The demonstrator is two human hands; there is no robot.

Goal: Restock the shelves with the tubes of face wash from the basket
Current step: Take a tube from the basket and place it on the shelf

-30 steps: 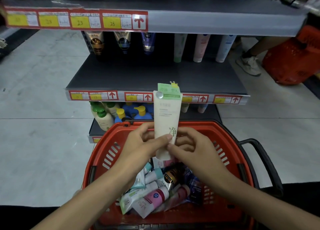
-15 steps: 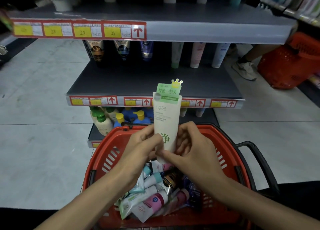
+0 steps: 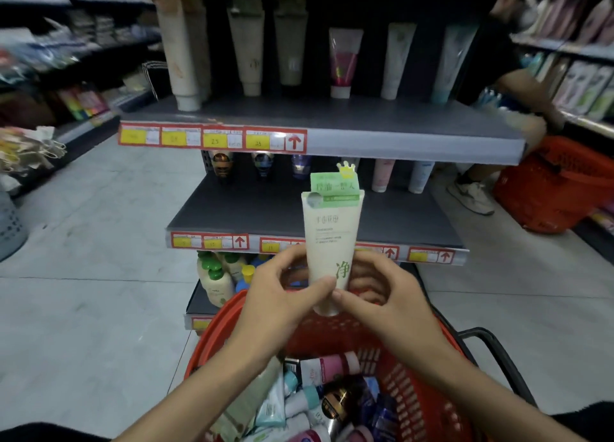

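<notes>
A white face wash tube (image 3: 330, 239) with a green label and a small crown tag stands upright, cap down, above the red basket (image 3: 422, 395). My left hand (image 3: 282, 295) and my right hand (image 3: 382, 292) both grip its lower end, thumbs in front. Several more tubes (image 3: 309, 398) lie piled in the basket. Ahead, the grey middle shelf (image 3: 265, 209) has tubes at its back. The upper shelf (image 3: 382, 122) holds a row of upright tubes (image 3: 289, 42).
Pump bottles (image 3: 216, 275) stand on the lowest shelf behind the basket. At the right a person's leg and shoe (image 3: 471, 195) are beside another red basket (image 3: 558, 185). Side shelving runs along the left and right aisles. The basket's black handle (image 3: 498, 352) juts right.
The view has tilted upward, bringing the upper shelf's tubes into sight. The tube has risen in front of the middle shelf edge; both hands still hold its lower end.
</notes>
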